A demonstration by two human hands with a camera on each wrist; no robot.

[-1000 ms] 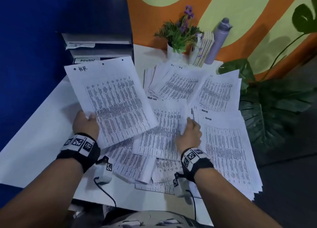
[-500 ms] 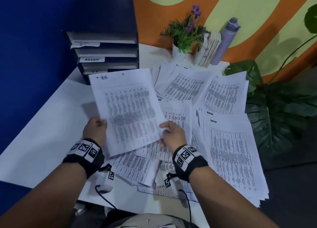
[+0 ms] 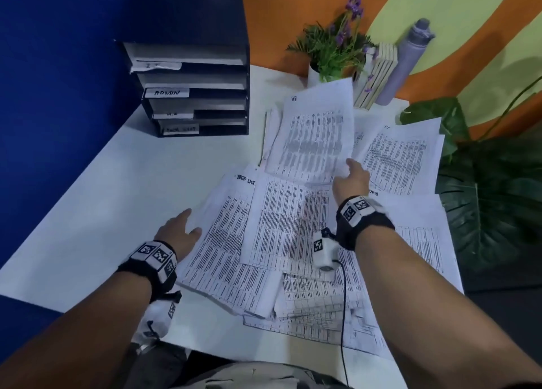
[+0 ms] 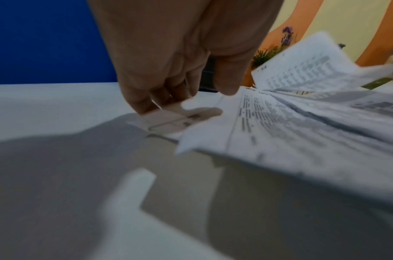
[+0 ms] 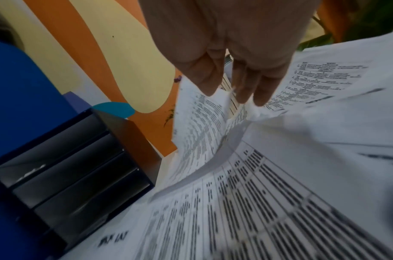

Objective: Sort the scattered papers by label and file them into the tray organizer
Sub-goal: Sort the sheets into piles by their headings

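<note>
Head view shows my right hand (image 3: 353, 177) pinching the white printed HR-marked sheet (image 3: 315, 133) above the scattered papers (image 3: 281, 227) on the worktop, left hand (image 3: 179, 234) relaxed and empty; next, I judge, comes the black tray organizer (image 3: 202, 95).

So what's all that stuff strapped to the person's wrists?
Both forearms are bare, with no sleeves. Each wrist wears a black band: the left wristband and the right wristband carry white blocks printed with black square-patterned markers. Under each wrist hangs a small white camera unit with its own marker, and a thin black cable trails from the right one.
</note>
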